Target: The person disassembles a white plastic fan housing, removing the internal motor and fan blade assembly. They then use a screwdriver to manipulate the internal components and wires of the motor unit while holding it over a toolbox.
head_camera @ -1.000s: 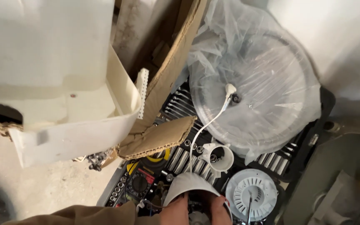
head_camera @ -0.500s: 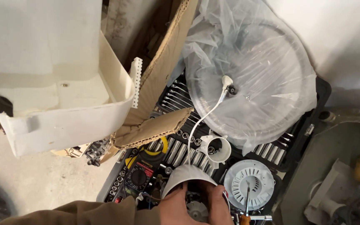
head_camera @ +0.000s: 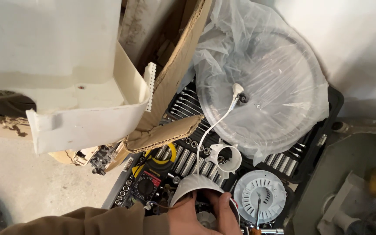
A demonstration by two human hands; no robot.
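The open black socket case (head_camera: 314, 150) holds rows of sockets and wrenches. Over its upper half lies a plastic-wrapped round disc (head_camera: 266, 95). At the case's lower edge, the left hand (head_camera: 196, 215) grips a white curved housing (head_camera: 194, 185), fingers wrapped around it; the right hand is unseen.

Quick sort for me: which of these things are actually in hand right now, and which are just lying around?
In hand:
- left hand gripping the white curved housing
- white cable running up from it

Lying about:
- round disc in clear plastic wrap
- white ring collar
- white vented round cover
- socket set case
- multimeter
- cardboard flap
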